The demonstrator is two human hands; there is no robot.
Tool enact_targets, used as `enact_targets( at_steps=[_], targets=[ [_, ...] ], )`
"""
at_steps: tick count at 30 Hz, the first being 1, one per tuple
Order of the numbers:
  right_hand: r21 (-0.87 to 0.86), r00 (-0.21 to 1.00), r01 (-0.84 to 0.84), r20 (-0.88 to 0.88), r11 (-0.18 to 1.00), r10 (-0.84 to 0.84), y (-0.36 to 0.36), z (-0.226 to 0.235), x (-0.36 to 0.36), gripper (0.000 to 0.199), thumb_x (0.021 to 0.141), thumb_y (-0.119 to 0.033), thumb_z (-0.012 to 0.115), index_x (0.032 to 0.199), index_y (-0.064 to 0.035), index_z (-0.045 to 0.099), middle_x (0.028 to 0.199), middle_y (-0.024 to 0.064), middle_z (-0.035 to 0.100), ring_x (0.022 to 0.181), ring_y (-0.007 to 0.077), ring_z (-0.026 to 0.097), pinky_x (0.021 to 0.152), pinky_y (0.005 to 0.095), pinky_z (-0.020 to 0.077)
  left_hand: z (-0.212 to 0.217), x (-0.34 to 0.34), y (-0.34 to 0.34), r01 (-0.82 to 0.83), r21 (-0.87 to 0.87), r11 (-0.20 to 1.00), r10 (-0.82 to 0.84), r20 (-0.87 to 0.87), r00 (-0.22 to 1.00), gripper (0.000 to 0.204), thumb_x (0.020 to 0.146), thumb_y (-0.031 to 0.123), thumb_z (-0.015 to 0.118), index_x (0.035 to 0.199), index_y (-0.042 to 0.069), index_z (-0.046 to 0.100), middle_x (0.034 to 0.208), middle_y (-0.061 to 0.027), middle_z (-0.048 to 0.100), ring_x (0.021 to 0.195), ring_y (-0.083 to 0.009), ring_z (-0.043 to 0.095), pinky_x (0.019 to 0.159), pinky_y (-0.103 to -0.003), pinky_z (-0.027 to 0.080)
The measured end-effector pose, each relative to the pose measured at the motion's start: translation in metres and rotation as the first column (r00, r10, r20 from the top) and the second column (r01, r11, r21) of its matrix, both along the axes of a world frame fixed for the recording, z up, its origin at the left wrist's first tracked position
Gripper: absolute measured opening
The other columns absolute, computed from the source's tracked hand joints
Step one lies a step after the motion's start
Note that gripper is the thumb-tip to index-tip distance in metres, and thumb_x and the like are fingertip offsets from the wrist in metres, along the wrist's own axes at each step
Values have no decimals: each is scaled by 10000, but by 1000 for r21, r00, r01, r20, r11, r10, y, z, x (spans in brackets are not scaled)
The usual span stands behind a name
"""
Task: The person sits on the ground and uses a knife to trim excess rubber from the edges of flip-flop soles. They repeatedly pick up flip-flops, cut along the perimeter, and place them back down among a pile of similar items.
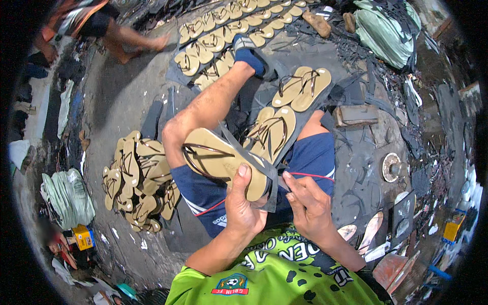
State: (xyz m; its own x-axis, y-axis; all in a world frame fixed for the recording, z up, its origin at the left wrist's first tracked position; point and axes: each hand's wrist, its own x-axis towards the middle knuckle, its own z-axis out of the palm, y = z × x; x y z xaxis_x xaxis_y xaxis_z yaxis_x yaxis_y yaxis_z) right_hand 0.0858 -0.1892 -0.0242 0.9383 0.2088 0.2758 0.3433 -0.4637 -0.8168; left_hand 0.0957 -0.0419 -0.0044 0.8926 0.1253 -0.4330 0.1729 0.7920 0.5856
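Observation:
My left hand point(243, 211) is closed round the heel end of a tan flip-flop point(218, 165) with dark straps, its thumb pressed on the footbed. Dark rubber sheet point(273, 190) sticks out past the heel and along the right side of this flip-flop. Close to that rubber edge, my right hand point(310, 201) pinches with thumb and forefinger; whatever lies between the fingertips is too small to make out. Just beyond, another pair of tan flip-flops point(272, 134) rests by my lap, with a further pair point(303, 89) behind it.
A heap of flip-flops point(137, 178) lies to the left; finished-looking ones stand in rows point(223, 30) at the far side. Dark rubber scraps litter the right, around a block point(356, 116) and a round metal piece point(391, 168). A person's leg point(122, 40) shows far left, a pale sack point(389, 33) far right.

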Motion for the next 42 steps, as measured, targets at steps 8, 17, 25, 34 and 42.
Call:
enact_targets(
  at_steps=[8, 17, 25, 34, 42],
  targets=[
    [37, 994, -68, -81, 997, 71, 7, 20, 10, 468, 842, -47, 648, 1301, -110, 587, 826, 102, 572, 686, 284, 595, 624, 379, 492, -2, -11, 6, 8, -35, 999, -9, -13, 1000, 346, 936, 380, 580, 1161, 117, 564, 1024, -23, 649, 965, -165, 635, 875, -337, 514],
    [235, 915, 22, -396, 972, 75, -14, -30, 55, 386, 990, -194, 515, 1337, -25, 531, 954, 101, 650, 734, 149, 575, 697, 298, 481, -32, -90, 115, 35, 58, 998, -44, 162, 986, 484, 893, 188, 625, 1325, 47, 457, 1147, -113, 594, 1051, -196, 600, 901, -366, 522],
    [406, 672, 465, -741, 787, -15, -30, -71, 37, 430, 1001, -279, 522, 1378, -81, 461, 819, 7, 548, 677, 75, 542, 564, 206, 457, -130, -4, 39, -74, 11, 997, 68, -542, 838, 387, 878, 266, 680, 1187, 56, 579, 1171, -97, 626, 1096, -283, 564, 1033, -428, 381],
    [454, 640, 575, -768, 680, -29, -41, -82, 22, 422, 988, -298, 546, 1359, -105, 486, 795, -5, 542, 643, 73, 535, 533, 210, 450, -179, 43, 25, 107, 53, 993, -55, -593, 803, 450, 834, 340, 747, 1215, 168, 580, 1183, -3, 606, 1123, -197, 543, 976, -383, 419],
    [497, 696, 575, -714, 650, -70, -25, -55, 62, 437, 983, -367, 538, 1315, -87, 490, 852, 34, 587, 602, 96, 528, 516, 234, 444, -62, 54, 32, 101, 312, 945, -57, -149, 987, 419, 867, 210, 688, 1229, 58, 543, 1193, -61, 596, 1131, -190, 537, 1003, -439, 431]
  ],
)
